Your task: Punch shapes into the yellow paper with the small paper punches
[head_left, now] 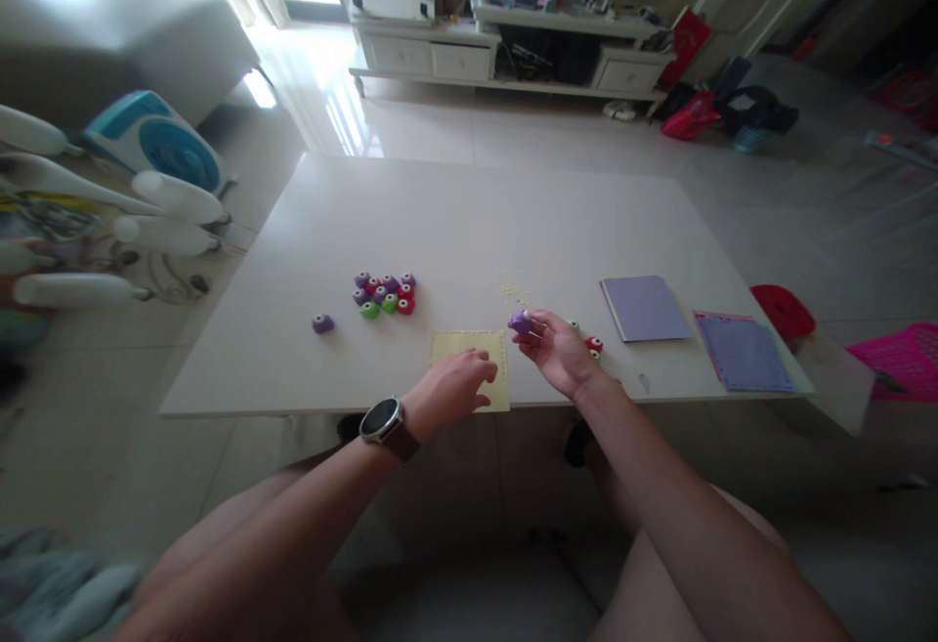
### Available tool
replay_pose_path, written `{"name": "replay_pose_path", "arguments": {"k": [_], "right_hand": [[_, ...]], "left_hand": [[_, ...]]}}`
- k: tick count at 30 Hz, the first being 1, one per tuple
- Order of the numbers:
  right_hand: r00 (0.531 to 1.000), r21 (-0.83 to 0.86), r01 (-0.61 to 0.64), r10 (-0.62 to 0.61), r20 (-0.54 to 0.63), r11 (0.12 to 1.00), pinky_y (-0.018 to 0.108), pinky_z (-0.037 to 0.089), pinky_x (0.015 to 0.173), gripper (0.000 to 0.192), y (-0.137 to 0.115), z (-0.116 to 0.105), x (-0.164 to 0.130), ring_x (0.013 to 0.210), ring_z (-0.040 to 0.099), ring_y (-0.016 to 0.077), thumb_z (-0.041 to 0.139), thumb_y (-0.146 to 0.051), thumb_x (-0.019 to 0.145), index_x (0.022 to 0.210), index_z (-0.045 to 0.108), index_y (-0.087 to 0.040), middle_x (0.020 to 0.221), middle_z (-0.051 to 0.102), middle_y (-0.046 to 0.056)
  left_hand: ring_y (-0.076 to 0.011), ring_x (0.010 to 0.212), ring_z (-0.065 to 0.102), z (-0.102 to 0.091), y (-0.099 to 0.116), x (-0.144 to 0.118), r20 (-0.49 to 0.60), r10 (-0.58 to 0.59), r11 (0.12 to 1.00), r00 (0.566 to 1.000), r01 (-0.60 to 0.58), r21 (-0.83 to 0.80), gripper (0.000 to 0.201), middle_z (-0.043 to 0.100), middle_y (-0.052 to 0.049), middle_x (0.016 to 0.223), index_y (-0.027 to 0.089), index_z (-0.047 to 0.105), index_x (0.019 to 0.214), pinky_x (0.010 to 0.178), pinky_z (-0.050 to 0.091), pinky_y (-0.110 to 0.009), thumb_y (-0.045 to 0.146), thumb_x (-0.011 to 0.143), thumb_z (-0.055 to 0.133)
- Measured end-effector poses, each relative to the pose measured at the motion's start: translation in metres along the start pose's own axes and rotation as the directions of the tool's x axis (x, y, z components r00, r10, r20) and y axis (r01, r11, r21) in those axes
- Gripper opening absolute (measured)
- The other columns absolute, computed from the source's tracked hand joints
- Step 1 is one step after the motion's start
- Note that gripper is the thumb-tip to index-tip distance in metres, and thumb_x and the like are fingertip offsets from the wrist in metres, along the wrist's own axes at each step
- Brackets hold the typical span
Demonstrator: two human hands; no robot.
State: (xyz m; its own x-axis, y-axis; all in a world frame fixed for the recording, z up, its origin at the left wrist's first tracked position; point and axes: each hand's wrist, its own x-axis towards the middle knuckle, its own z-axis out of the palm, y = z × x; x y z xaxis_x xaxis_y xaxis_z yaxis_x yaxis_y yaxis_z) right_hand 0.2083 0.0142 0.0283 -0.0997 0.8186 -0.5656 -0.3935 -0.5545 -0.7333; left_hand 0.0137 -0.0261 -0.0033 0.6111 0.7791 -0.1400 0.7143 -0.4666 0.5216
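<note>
my left hand lies flat, pinning the pale yellow paper sheet; my right hand pinches the small purple plastic punch. i'd keep the sheet pinned flat.

Paper sheet at worktop near edge under left hand, right hand just right holding small punch, punch cluster behind-left, lone punch further left, two notebooks far right.
</note>
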Motion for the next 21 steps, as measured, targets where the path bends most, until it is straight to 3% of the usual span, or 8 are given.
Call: {"name": "replay_pose_path", "arguments": {"k": [7, 12, 21], "right_hand": [[0.999, 0.002, -0.036, 0.036, 0.006, 0.999, 0.023, 0.046, 0.054, 0.007, -0.003, 0.003, -0.006, 0.059, 0.060, 0.0122, 0.062, -0.027, 0.083, 0.083, 0.065, -0.020, 0.082, 0.075, 0.002], [0.997, 0.071, -0.073, 0.072, 0.017, 0.995, 0.021, 0.044, 0.053, 0.009, -0.003, 0.005, -0.008, 0.057, 0.059, 0.0106, 0.060, -0.023, 0.084, 0.079, 0.067, -0.019, 0.077, 0.074, 0.002], [0.997, 0.092, -0.072, 0.070, 0.020, 0.993, 0.022, 0.044, 0.053, 0.006, -0.001, 0.009, -0.013, 0.057, 0.058, 0.0112, 0.063, -0.022, 0.081, 0.077, 0.067, -0.019, 0.076, 0.074, 0.002]], "left_hand": [[-0.0258, 0.107, 0.061, 0.007, 0.003, -0.003, 0.039, -0.016, 1.000, 0.999, 0.016, 0.003, 0.028, 0.066, -0.010, 0.112, 0.018, 0.066, 0.102, 0.088, 0.051, -0.036, 0.015, 0.076, 0.076], [-0.0263, 0.112, 0.061, 0.007, 0.003, -0.002, 0.060, -0.038, 0.999, 0.997, 0.037, 0.016, 0.031, 0.066, -0.011, 0.114, 0.016, 0.065, 0.104, 0.095, 0.051, -0.036, 0.009, 0.075, 0.072], [-0.0230, 0.105, 0.063, 0.007, 0.007, 0.000, 0.085, -0.090, 0.994, 0.992, 0.084, 0.067, 0.028, 0.066, -0.011, 0.113, 0.016, 0.064, 0.100, 0.092, 0.052, -0.033, 0.002, 0.076, 0.060]]}}
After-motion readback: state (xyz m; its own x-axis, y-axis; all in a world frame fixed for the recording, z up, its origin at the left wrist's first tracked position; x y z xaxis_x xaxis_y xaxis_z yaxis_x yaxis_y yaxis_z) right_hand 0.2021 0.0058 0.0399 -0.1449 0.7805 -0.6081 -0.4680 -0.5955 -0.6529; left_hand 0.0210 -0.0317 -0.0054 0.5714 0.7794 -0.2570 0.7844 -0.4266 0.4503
